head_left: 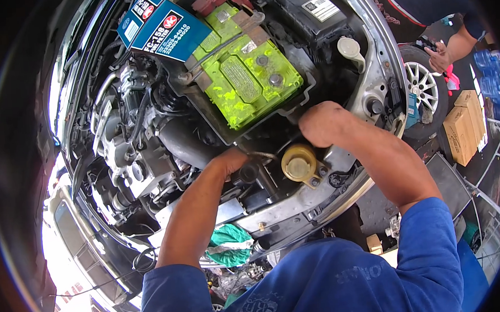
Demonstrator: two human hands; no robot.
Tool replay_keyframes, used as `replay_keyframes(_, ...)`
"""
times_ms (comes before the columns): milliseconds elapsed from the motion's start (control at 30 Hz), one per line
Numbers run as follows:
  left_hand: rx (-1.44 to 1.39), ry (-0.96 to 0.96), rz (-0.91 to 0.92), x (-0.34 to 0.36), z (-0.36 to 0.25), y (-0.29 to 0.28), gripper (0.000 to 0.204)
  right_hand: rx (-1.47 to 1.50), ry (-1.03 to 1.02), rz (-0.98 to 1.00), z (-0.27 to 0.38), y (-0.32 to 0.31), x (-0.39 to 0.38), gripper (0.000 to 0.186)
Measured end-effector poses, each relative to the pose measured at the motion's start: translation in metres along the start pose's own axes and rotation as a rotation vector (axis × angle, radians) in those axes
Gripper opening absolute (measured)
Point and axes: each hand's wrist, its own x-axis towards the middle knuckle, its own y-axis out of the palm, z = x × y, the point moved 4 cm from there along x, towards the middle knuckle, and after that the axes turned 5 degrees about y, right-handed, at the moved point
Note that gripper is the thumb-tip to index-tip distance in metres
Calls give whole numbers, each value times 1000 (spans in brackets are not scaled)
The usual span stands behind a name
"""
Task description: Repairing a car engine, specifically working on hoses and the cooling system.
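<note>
My left hand reaches down into the engine bay beside a black hose and a dark pipe; its fingers are hidden below the parts. Near the front corner of the car battery, my right hand is curled with its back up; what its fingers hold, if anything, is out of sight. The battery is bright yellow-green and sits in a black tray. Between my hands stands a yellowish round-capped reservoir, bolted near the front body panel. Both forearms lean over the front edge of the car.
A blue cardboard box rests at the battery's far left corner. The engine fills the left side. A green cloth lies on the front edge. At right are a wheel, brown cartons and another person's hand.
</note>
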Motion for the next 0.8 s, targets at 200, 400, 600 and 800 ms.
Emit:
replay_keyframes(200, -181, -151, -59, -10, -6, 1, 19, -135, 138, 279, -3, 0, -5, 20)
replay_keyframes(400, -75, -111, 10, -19, -32, -2, 19, -3, 25, 82, 10, -24, -4, 19)
replay_keyframes(600, -142, -107, 14, -17, -26, 2, 18, 55, -53, -71, 11, -22, -14, 27)
replay_keyframes(800, -268, -96, 3, -10, -19, 4, 19, -151, 177, 311, -5, 19, 24, 25)
